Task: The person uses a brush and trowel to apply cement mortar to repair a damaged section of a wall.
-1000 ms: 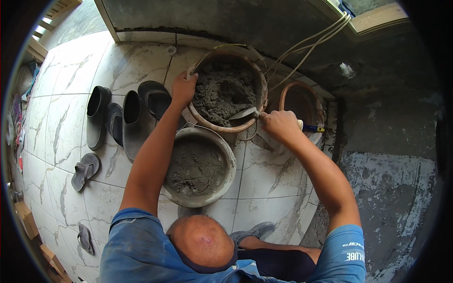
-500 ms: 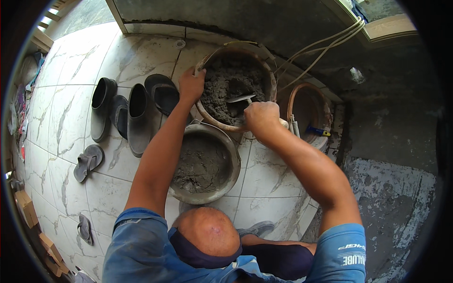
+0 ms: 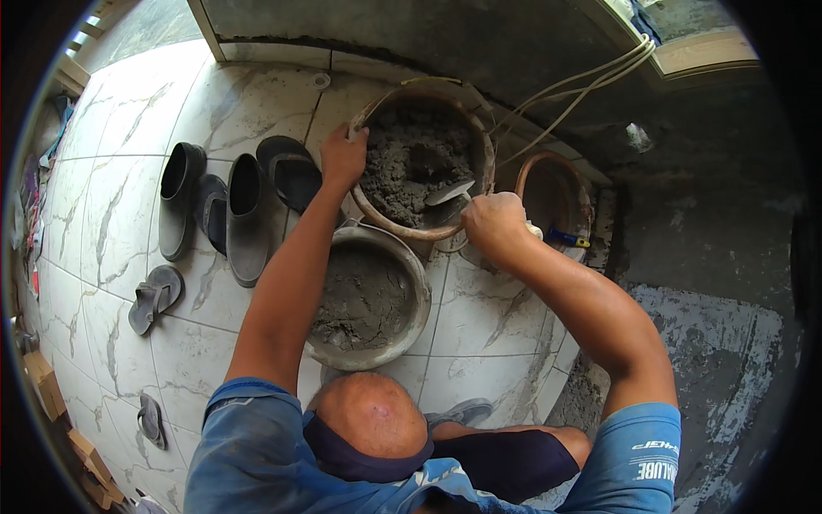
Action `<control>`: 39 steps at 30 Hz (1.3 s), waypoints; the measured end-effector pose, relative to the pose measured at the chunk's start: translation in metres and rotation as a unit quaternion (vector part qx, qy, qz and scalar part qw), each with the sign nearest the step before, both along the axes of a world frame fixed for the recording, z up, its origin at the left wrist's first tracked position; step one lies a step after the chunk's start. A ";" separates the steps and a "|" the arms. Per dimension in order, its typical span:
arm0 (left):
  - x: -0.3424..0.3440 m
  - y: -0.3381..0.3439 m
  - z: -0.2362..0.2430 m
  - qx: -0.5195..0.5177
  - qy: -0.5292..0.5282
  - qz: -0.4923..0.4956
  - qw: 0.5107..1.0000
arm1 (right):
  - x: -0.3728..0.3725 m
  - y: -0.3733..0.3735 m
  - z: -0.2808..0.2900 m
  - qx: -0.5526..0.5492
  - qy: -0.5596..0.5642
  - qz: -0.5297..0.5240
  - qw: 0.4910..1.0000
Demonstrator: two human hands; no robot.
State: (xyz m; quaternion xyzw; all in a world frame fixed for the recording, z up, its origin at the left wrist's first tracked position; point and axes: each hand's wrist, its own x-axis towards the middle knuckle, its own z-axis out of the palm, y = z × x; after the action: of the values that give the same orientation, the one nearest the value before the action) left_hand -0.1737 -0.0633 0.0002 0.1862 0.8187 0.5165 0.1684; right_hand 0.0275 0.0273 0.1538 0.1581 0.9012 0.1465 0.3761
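Observation:
My left hand (image 3: 343,157) grips the left rim of a tan bucket (image 3: 372,212) filled with lumpy grey mortar (image 3: 394,150). My right hand (image 3: 497,218) is closed on the handle of a trowel, whose metal blade (image 3: 447,192) rests in the mortar near the bucket's right side. Below that bucket, between my forearms, stands a grey bucket (image 3: 411,334) holding smoother grey mortar (image 3: 360,300). Behind my right hand sits another tan bucket (image 3: 544,180), with a blue-and-yellow handled tool (image 3: 565,237) at it.
Rubber clogs (image 3: 180,206) and flip-flops (image 3: 154,300) lie left on the marble-patterned tile floor (image 3: 120,214). Pale cables (image 3: 591,86) hang by the dark wall (image 3: 291,26). Rough cement (image 3: 702,360) covers the right side. Cardboard (image 3: 43,385) sits far left. My bent knees show low in the picture.
The trowel in my right hand went toward the bucket's middle half a second ago and has since shifted back rightward. My left hand stays on the rim.

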 end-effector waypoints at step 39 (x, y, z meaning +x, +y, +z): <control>-0.009 0.004 -0.006 -0.033 -0.001 -0.002 0.999 | 0.023 0.038 0.080 -0.036 0.114 -0.087 0.989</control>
State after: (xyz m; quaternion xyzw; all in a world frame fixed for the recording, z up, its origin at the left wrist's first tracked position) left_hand -0.1829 -0.0592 -0.0057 0.1815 0.8349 0.4887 0.1767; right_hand 0.0506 0.0656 0.2337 0.2376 0.9258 0.0615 0.2875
